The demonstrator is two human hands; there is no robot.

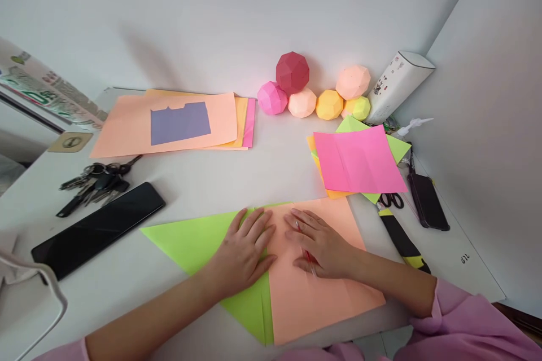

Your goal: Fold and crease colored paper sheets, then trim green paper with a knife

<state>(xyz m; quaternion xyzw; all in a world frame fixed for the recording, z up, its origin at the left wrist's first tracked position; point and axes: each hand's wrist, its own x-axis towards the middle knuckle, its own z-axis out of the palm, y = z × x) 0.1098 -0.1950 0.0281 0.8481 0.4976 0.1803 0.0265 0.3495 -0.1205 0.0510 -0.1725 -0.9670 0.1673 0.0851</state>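
Observation:
My left hand (249, 251) lies flat with its fingers stretched over a folded green sheet (195, 237), the fingertips at the edge of a peach sheet (322, 310). The peach sheet overlaps the green one on its right side and shows faint creases. On the peach sheet rests my right hand (324, 245), its fingers bent around a thin red-and-clear pen (308, 256). The fingertips of both hands are close together near the line where the two sheets meet. Part of that line is hidden under the left hand.
Paper balls (292, 73) stand by the wall beside a white box (400, 84). Pink paper (359, 161) tops a stack at right, near scissors (392, 200), a black-and-yellow cutter (400, 234) and a dark phone (428, 200). At left are peach sheets (127, 124), keys (101, 180) and a black phone (99, 228).

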